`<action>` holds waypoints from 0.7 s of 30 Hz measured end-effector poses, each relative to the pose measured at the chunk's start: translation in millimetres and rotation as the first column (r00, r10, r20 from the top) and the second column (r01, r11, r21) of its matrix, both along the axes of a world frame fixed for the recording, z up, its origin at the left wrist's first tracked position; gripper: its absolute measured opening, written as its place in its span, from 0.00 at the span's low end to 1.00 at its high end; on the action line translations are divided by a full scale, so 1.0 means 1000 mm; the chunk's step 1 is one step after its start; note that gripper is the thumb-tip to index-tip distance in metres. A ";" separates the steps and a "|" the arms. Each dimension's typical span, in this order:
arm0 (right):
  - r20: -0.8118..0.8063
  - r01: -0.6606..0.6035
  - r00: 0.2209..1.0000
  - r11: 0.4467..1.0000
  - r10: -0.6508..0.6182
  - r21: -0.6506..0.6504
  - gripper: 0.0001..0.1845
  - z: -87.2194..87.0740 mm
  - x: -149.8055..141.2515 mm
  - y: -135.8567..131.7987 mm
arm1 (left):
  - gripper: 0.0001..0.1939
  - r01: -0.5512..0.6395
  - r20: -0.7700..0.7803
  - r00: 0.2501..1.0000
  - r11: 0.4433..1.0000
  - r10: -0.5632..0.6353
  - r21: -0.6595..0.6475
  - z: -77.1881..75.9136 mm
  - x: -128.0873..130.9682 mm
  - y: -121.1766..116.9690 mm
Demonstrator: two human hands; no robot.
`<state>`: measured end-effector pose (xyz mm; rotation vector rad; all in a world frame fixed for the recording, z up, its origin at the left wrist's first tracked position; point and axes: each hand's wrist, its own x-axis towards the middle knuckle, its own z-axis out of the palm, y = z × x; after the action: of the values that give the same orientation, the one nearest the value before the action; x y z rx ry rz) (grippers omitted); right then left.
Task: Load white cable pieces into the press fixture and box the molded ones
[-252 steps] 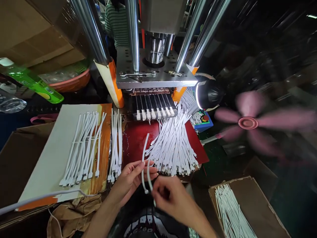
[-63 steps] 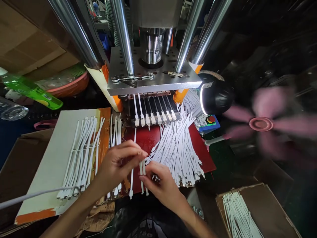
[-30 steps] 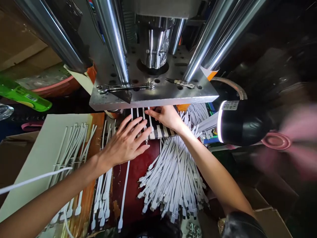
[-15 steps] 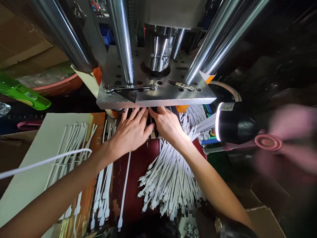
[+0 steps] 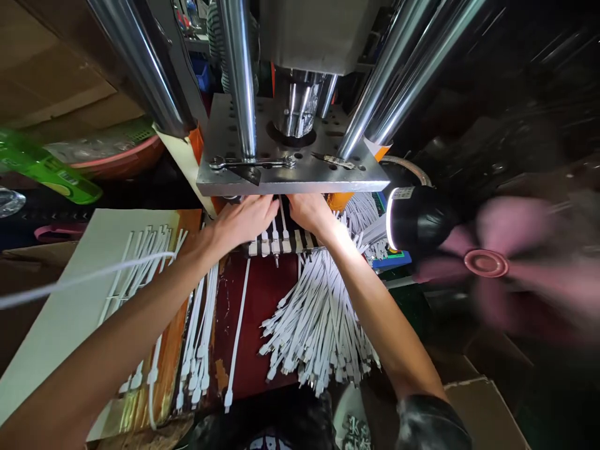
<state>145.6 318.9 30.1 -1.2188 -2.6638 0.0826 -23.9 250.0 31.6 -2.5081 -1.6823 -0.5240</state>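
Observation:
My left hand (image 5: 248, 219) reaches under the front edge of a thick metal press plate (image 5: 300, 186), its fingertips hidden there. Beside it, my right hand (image 5: 307, 209) also reaches under the plate, with its fingers out of sight. Between and just below the hands lies a dark slotted fixture (image 5: 295, 242) holding several white cable ends in a row. One white cable (image 5: 282, 219) runs from it up between my hands. Whether either hand grips a cable is hidden.
A thick bundle of white cables (image 5: 319, 331) fans out below my right forearm. More cables (image 5: 199, 344) lie at left near a white board (image 5: 70, 294). A lit lamp (image 5: 417, 219) and a spinning pink fan (image 5: 487, 262) stand at right. A wrench (image 5: 253, 164) rests on the plate.
My hands have moved farther under the plate, and the left no longer covers the fixture, so its row of cable ends shows. The camera view has shifted slightly.

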 end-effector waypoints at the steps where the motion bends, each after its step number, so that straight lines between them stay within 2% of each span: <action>1: -0.030 -0.010 0.999 1.000 0.010 -0.005 0.18 0.002 0.013 -0.021 | 0.18 -0.013 0.000 1.000 1.000 0.013 0.007 0.002 0.002 -0.023; 2: -0.077 -0.005 0.997 1.000 0.005 -0.008 0.16 0.001 0.027 -0.047 | 0.18 -0.037 -0.011 0.999 0.999 0.037 0.014 0.002 0.004 -0.049; 3: -0.138 0.052 0.989 0.998 -0.056 -0.029 0.13 -0.002 0.043 -0.075 | 0.17 -0.111 -0.008 0.994 0.994 0.111 0.020 -0.001 0.007 -0.078; 4: -0.151 0.162 0.974 0.985 -0.169 -0.059 0.12 -0.007 0.059 -0.105 | 0.15 -0.225 -0.035 0.974 0.974 0.224 -0.021 -0.006 0.009 -0.105; 5: -0.091 0.281 0.953 0.955 -0.289 -0.094 0.15 -0.013 0.074 -0.133 | 0.17 -0.338 -0.092 0.940 0.936 0.330 -0.095 -0.013 0.012 -0.130; 6: 0.022 0.390 0.920 0.910 -0.391 -0.141 0.16 -0.021 0.087 -0.157 | 0.17 -0.394 -0.158 0.917 0.897 0.367 -0.202 -0.022 0.014 -0.149; 8: 0.226 0.526 0.848 0.816 -0.480 -0.240 0.16 -0.037 0.104 -0.193 | 0.16 -0.462 -0.243 0.886 0.802 0.395 -0.379 -0.039 0.019 -0.172; 10: 0.269 0.570 0.821 0.753 -0.504 -0.329 0.16 -0.049 0.112 -0.208 | 0.17 -0.467 -0.260 0.884 0.744 0.388 -0.477 -0.050 0.021 -0.176; 12: 0.164 0.566 0.819 0.726 -0.550 -0.392 0.18 -0.055 0.115 -0.210 | 0.16 -0.459 -0.248 0.888 0.729 0.387 -0.508 -0.053 0.021 -0.171; 14: 0.030 0.555 0.797 0.712 -0.603 -0.431 0.20 -0.056 0.117 -0.207 | 0.14 -0.462 -0.244 0.886 0.719 0.394 -0.519 -0.049 0.019 -0.167; 18: -0.204 0.502 0.733 0.718 -0.649 -0.482 0.22 -0.050 0.119 -0.207 | 0.14 -0.489 -0.263 0.871 0.686 0.414 -0.539 -0.035 0.021 -0.170; 21: -0.379 0.375 0.673 0.735 -0.635 -0.565 0.22 -0.045 0.116 -0.215 | 0.16 -0.493 -0.282 0.869 0.663 0.407 -0.564 -0.032 0.025 -0.172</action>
<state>261.5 103.7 -14.9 -1.7278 -1.7449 0.8589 1.1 77.6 -0.1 -2.2082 -2.6366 0.3063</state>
